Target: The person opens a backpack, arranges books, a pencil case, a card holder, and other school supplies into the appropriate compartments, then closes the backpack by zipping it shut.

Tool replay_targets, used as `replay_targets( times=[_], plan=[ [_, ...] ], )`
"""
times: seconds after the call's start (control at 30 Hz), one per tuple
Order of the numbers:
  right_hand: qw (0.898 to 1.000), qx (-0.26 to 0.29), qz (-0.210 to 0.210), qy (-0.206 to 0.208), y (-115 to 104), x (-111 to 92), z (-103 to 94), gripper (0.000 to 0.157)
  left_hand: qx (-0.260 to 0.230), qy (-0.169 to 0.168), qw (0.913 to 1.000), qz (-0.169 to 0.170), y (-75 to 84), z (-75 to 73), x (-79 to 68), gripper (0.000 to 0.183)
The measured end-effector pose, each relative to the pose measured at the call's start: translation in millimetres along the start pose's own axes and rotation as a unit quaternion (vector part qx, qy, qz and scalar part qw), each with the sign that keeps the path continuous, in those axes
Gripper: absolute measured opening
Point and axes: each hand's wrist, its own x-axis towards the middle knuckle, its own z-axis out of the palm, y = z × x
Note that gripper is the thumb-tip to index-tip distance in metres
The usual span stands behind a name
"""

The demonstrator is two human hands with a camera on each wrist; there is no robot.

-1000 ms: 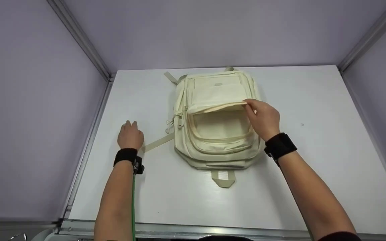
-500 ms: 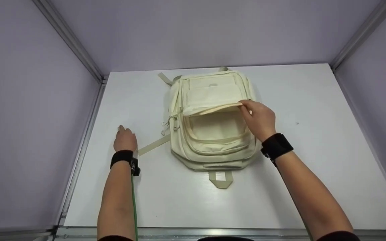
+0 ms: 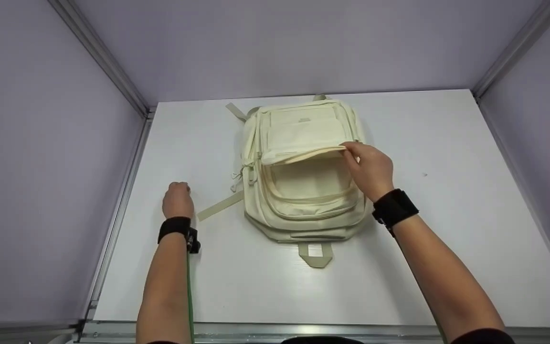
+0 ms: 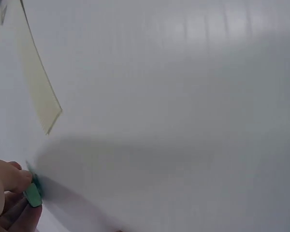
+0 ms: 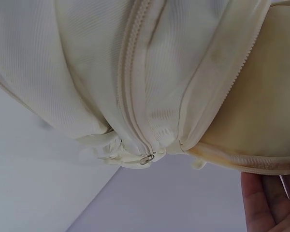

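A cream backpack (image 3: 303, 220) lies on the white table with its front pocket unzipped and gaping. My right hand (image 3: 373, 169) pinches the edge of the pocket flap (image 3: 308, 136) and holds it lifted; in the right wrist view the fingers (image 5: 261, 203) sit at the zipper edge. To the left of the backpack is my left hand (image 3: 178, 200), low over the table. Its thumb and fingers pinch a small green object (image 4: 33, 195), seen in the left wrist view; its kind is unclear because the fingers cover part of it.
A loose strap (image 3: 220, 206) runs from the backpack toward my left hand. Another strap end (image 3: 236, 112) sticks out at the upper left, and a carry loop (image 3: 316, 260) points toward me. Grey-purple panels (image 3: 275, 48) wall the table on the back and sides.
The left hand's fingers were stretched forward on the table and are now curled in around the small green object. My right hand still holds the flap. The whole view has shifted slightly.
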Motion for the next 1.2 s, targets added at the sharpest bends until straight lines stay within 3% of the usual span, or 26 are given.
replay_targets(
  times=[0.1,0.23,0.37,0.43,0.53,0.63,0.77,0.93,1.2],
  plan=[
    [1.0,-0.002,-0.002,0.001,1,1,-0.8,0.022,-0.054,-0.007,0.9983,0.019,9.6,2.6,-2.9,0.028],
    [1.0,0.001,0.002,0.001,2,4,-2.6,0.021,-0.103,-0.018,0.9919,0.073,36.0,1.1,-11.2,0.024],
    [1.0,0.003,0.007,0.005,3,6,-4.4,0.022,-0.12,-0.025,0.9766,0.177,70.8,-3.7,-24.4,0.02],
    [1.0,0.002,0.008,0.009,3,6,-5.1,0.023,-0.118,-0.021,0.9611,0.249,89.0,-6.2,-32.8,0.019],
    [1.0,0.001,0.007,0.014,4,5,-5.6,0.024,-0.109,-0.007,0.9295,0.352,117.4,-8.3,-44.5,0.017],
    [1.0,-0.002,0.006,0.015,5,4,-5.6,0.024,-0.111,-0.011,0.9031,0.415,146.5,-7.7,-52.5,0.018],
    [1.0,-0.002,0.008,0.016,5,5,-5.7,0.024,-0.11,-0.038,0.8874,0.446,185.1,-0.7,-55.0,0.016],
    [1.0,-0.002,0.019,0.013,2,2,-4.9,0.024,-0.078,-0.066,0.8823,0.46,222.7,18.3,-52.9,0.014],
    [1.0,-0.006,0.018,0.001,-4,-4,-1.6,0.024,-0.042,-0.071,0.8762,0.475,247.0,39.7,-54.4,0.017]
  ],
)
